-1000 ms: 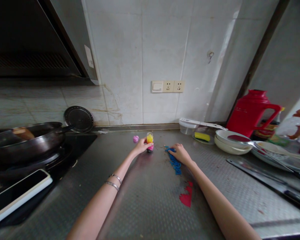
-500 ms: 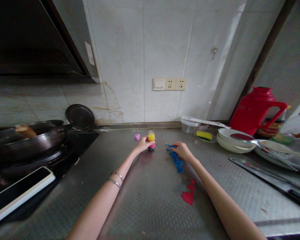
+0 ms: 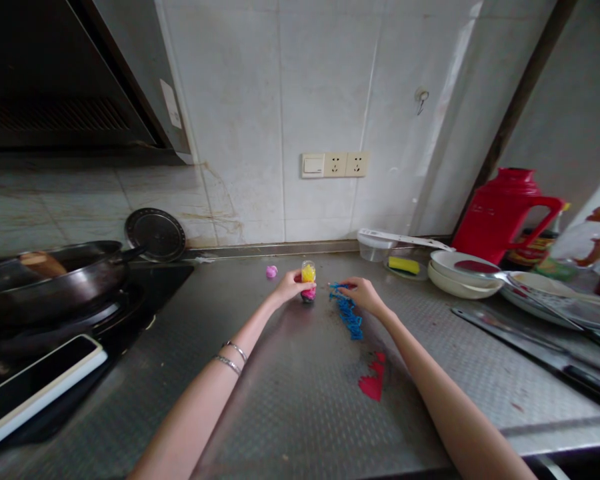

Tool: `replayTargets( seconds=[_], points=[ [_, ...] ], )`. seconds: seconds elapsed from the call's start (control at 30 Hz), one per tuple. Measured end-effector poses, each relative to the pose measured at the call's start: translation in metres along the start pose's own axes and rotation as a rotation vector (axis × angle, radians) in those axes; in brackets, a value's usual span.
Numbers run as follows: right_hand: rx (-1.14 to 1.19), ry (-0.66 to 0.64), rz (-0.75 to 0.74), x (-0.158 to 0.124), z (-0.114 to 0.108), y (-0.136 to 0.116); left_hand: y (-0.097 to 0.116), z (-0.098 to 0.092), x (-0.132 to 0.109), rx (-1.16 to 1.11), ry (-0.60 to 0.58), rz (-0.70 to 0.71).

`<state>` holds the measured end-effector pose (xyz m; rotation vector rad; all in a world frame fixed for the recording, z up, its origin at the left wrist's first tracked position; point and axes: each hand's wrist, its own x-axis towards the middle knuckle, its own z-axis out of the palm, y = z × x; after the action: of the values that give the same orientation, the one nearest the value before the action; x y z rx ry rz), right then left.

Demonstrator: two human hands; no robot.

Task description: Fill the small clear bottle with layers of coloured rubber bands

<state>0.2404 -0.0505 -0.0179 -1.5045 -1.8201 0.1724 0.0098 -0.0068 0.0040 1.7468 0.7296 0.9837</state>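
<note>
My left hand is closed around a small clear jar standing upright on the metal counter, with yellow pieces on top and pink and dark ones below. Right of the jar, my right hand pinches the upper end of a heap of thin blue strips; they look like cut paper, though I cannot be sure. The heap trails down the counter toward me. Nearer to me lies a jagged red scrap. A small pink-purple lid-like piece sits left of the jar.
On the left are a pan on the black stove and a white-edged phone-like device. At the right stand a yellow sponge on a dish, stacked bowls, a red thermos jug and a long knife.
The view has shifted slightly, moving the whole scene a little. My left hand still holds the jar, and my right hand stays at the upper end of the blue strips.
</note>
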Motion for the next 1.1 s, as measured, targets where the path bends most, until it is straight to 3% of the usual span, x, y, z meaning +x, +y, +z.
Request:
replayTargets(
  seconds=[0.2, 0.67, 0.83, 0.97, 1.1],
  points=[
    [0.072, -0.018, 0.041, 0.001, -0.003, -0.001, 0.013, 0.010, -0.002, -0.018, -0.077, -0.011],
    [0.163, 0.006, 0.061, 0.003, -0.008, -0.011, 0.003, 0.009, 0.000, -0.012, -0.114, -0.033],
    [0.360, -0.007, 0.038, 0.017, -0.020, -0.035, -0.004, 0.009, 0.003, 0.069, -0.134, 0.043],
    [0.362, -0.047, -0.053, 0.035, -0.037, -0.066, -0.004, 0.009, 0.003, 0.137, -0.143, 0.072],
    [0.204, -0.256, -0.130, 0.054, -0.056, -0.098, -0.001, 0.008, 0.001, 0.175, -0.137, 0.086]
  ],
)
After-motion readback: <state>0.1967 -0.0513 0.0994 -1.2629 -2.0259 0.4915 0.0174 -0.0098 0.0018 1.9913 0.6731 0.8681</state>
